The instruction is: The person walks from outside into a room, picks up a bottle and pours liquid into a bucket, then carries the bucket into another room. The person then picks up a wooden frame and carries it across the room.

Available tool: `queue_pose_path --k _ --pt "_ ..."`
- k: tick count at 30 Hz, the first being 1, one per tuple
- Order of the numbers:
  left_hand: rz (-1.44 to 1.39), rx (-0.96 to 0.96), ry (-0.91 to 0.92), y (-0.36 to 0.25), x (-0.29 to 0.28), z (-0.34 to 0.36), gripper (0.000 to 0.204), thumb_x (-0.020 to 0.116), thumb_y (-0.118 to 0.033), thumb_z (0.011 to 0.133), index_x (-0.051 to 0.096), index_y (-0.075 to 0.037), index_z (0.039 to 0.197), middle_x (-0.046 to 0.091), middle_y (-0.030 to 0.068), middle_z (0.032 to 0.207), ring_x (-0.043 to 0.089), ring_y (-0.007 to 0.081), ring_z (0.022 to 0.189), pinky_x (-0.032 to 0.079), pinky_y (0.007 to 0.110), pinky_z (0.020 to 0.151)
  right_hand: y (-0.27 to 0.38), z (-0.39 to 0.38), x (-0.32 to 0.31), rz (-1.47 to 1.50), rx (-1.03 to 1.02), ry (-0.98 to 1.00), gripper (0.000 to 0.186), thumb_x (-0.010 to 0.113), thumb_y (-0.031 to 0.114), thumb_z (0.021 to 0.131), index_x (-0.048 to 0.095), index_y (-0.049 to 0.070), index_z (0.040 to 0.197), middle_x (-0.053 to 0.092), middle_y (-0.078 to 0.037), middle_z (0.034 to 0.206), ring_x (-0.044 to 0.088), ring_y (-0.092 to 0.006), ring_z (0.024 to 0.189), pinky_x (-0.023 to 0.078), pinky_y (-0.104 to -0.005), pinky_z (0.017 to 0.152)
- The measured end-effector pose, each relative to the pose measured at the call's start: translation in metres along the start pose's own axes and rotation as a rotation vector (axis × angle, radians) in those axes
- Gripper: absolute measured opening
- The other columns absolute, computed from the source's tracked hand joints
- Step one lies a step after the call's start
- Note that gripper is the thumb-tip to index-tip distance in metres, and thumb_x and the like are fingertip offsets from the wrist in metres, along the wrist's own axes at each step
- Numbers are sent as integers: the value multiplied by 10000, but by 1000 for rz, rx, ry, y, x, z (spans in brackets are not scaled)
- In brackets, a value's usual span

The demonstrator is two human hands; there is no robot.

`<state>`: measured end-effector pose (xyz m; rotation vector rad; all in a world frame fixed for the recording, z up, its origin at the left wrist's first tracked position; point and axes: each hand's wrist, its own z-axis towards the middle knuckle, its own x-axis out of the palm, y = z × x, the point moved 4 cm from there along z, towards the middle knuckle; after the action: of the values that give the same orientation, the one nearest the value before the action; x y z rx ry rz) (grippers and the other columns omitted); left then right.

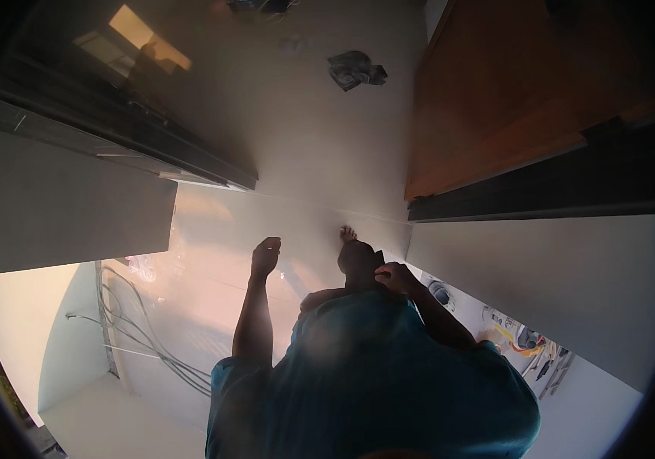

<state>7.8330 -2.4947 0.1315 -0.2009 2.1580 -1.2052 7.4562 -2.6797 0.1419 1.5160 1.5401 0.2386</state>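
Piece (378, 258) with a sharp dark corner, at the fingertips of the right hand (396, 277).
It juts just above the curled thumb and fingers, against a dark leg (358, 262); whether they are clamped on it, I cannot tell. The left hand (267, 256) is raised well apart from it, its fingers bent, too dim to tell if they meet. A bare foot (348, 232) points along the floor (320, 141), where a brown door (511, 92) on the right and a dark frame (136, 138) on the left narrow the way. Farther out, a crumpled grey bag (354, 70) lies left of the door's edge. Loose cables (144, 342) curve by the floor's left edge; jumbled tools (530, 338) lie toward its lower right.
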Motion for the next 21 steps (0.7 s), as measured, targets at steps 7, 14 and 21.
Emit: queue_pose_path --k 7,14,21 --pt "-186 -807 243 38 -3 98 268 595 -263 918 676 -91 1106 718 99 930 680 169 810 536 342 716 138 246 -233 104 -80 -125 304 643 241 901 638 58 1144 706 -127 1050 687 -227 911 538 -351 828" --pt "99 -483 262 -7 -60 388 206 672 -251 847 705 -48 863 696 58 748 650 148 649 501 307 585 147 433 -369 58 122 -336 309 645 267 882 654 81 1129 707 -152 1019 687 -281 902 536 -364 826" --pt "202 -186 296 -245 -108 729 367 616 -366 918 692 -22 812 673 58 714 598 160 599 496 303 658 70 438 -404 519 518 -512 175 664 196 873 688 80 1003 717 -95 859 699 -185 718 556 -331 650"
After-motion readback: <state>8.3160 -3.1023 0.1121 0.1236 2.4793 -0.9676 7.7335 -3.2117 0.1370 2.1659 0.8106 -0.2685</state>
